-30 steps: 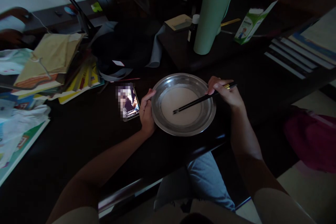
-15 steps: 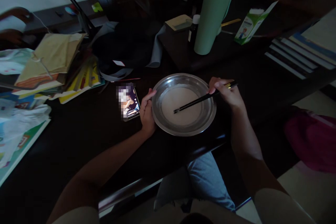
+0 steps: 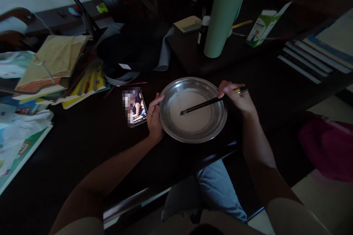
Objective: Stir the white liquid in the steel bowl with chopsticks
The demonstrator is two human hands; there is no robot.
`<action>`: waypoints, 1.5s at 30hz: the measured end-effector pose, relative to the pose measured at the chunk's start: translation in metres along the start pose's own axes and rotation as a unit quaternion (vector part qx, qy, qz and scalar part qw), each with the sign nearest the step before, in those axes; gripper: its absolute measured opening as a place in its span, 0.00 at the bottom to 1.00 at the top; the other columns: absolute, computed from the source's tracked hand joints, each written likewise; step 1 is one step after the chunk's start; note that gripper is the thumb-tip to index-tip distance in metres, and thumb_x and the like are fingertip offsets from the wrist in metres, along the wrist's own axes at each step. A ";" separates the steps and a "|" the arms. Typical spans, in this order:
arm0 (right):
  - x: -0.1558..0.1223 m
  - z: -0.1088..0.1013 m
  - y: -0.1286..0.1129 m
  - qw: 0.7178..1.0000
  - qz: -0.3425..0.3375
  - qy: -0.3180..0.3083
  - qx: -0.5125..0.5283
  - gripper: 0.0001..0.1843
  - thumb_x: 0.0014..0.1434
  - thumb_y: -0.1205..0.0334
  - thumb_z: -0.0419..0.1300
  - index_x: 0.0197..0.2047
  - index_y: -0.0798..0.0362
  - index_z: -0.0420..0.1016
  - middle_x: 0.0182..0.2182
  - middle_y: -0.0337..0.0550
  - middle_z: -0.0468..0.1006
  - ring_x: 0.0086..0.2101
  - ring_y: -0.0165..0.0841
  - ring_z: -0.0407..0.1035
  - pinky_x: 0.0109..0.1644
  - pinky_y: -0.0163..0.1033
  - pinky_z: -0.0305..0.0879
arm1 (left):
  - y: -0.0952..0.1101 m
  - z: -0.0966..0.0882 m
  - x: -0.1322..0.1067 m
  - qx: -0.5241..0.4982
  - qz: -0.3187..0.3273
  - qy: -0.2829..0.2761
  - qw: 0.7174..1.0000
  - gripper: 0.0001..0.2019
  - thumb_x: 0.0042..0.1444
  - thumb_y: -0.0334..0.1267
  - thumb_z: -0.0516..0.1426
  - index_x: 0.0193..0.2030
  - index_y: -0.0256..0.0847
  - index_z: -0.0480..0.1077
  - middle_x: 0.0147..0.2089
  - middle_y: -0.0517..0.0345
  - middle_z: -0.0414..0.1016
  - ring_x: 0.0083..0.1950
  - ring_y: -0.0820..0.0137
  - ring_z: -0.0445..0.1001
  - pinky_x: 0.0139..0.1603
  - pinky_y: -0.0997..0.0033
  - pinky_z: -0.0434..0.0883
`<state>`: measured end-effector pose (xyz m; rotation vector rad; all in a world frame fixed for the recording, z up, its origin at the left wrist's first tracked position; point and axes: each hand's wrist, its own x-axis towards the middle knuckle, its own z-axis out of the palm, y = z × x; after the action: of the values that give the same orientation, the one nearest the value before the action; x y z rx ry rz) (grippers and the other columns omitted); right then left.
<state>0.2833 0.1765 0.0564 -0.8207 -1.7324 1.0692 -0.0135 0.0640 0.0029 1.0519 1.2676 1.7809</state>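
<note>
A round metal basin (image 3: 193, 137) holding a pale, milky batter sits on the dark table near its front edge. My left hand (image 3: 154, 119) grips the basin's left rim, thumb over the edge. My right hand (image 3: 237, 97) holds a pair of dark chopsticks (image 3: 204, 105) over the right rim. Their tips rest in the batter near the middle of the basin.
A lit phone (image 3: 135, 107) lies just left of my left hand. A tall green flask (image 3: 223, 14) and a small dark bottle (image 3: 202, 33) stand behind the basin. A green-white carton (image 3: 263, 25), stacked books (image 3: 317, 55) at right, and piled books and papers (image 3: 55, 69) at left.
The chopstick tips have shifted slightly up and left in the batter. My left hand and the basin have stayed where they were.
</note>
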 end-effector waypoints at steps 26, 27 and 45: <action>0.000 0.000 0.000 1.000 -0.009 0.015 -0.013 0.26 0.65 0.34 0.66 0.25 0.42 0.85 0.25 0.39 0.82 0.32 0.38 0.78 0.48 0.52 0.73 | -0.006 -0.001 0.001 0.005 -0.003 0.004 1.000 0.16 0.71 0.53 0.59 0.58 0.53 0.81 0.74 0.55 0.75 0.81 0.55 0.66 0.86 0.44 0.55; 0.001 0.000 -0.001 1.000 -0.005 0.008 -0.019 0.25 0.64 0.34 0.66 0.26 0.42 0.86 0.26 0.40 0.83 0.33 0.38 0.79 0.48 0.51 0.73 | -0.005 -0.001 0.002 0.005 -0.003 0.003 1.000 0.16 0.71 0.53 0.59 0.58 0.53 0.81 0.74 0.55 0.75 0.81 0.55 0.66 0.86 0.44 0.55; 0.002 -0.002 0.003 0.997 -0.016 0.071 0.003 0.25 0.64 0.35 0.67 0.25 0.43 0.84 0.25 0.40 0.82 0.31 0.38 0.76 0.43 0.50 0.72 | -0.007 -0.004 0.003 0.007 0.011 -0.009 1.000 0.17 0.71 0.54 0.60 0.58 0.52 0.83 0.73 0.57 0.77 0.79 0.53 0.69 0.84 0.43 0.60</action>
<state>0.2845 0.1801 0.0550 -0.8420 -1.6167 0.9707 -0.0183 0.0672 -0.0039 1.0909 1.2633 1.7793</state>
